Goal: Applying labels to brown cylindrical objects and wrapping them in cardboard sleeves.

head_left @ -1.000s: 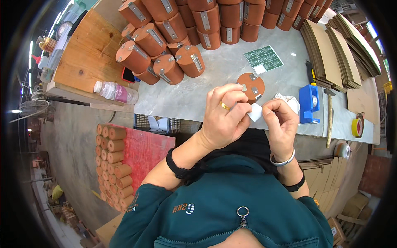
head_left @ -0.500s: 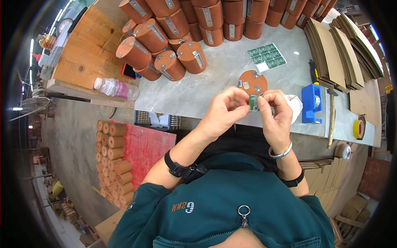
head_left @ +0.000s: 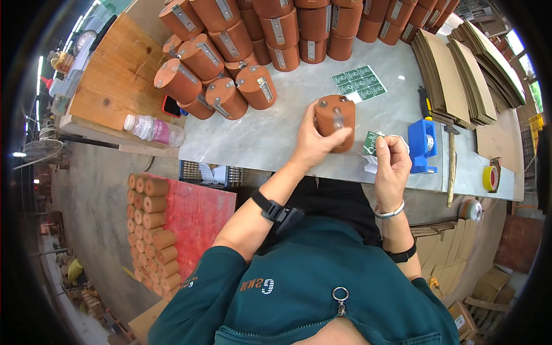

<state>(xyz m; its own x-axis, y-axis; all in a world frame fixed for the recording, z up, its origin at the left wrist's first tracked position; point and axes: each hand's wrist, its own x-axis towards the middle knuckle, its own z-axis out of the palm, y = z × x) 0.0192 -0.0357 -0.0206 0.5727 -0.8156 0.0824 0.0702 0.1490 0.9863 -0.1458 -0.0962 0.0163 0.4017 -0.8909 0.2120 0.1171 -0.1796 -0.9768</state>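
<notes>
My left hand (head_left: pixel 315 137) is wrapped round a reddish-brown cylinder (head_left: pixel 335 118) with small metal fittings on its top, tilted on the grey bench. Between the thumb and fingers of my right hand (head_left: pixel 393 160) is a small green sticker (head_left: pixel 372 142) with white markings, just right of the cylinder and apart from it. Under that hand lies something white and crumpled (head_left: pixel 370 165), partly hidden. A sheet of green stickers (head_left: pixel 361 80) with a blank white patch lies beyond the cylinder.
Many similar cylinders (head_left: pixel 256 87) are stacked along the back and left. To the right stand a blue tape dispenser (head_left: pixel 424 146), a hammer (head_left: pixel 451 167), a yellow-handled tool (head_left: pixel 424 102) and cardboard stacks (head_left: pixel 448 75). A plastic bottle (head_left: pixel 154 130) lies at the left edge.
My left hand has left the sticker and now grips the cylinder, which has been tipped toward me. My right hand has moved slightly right and down, keeping the sticker.
</notes>
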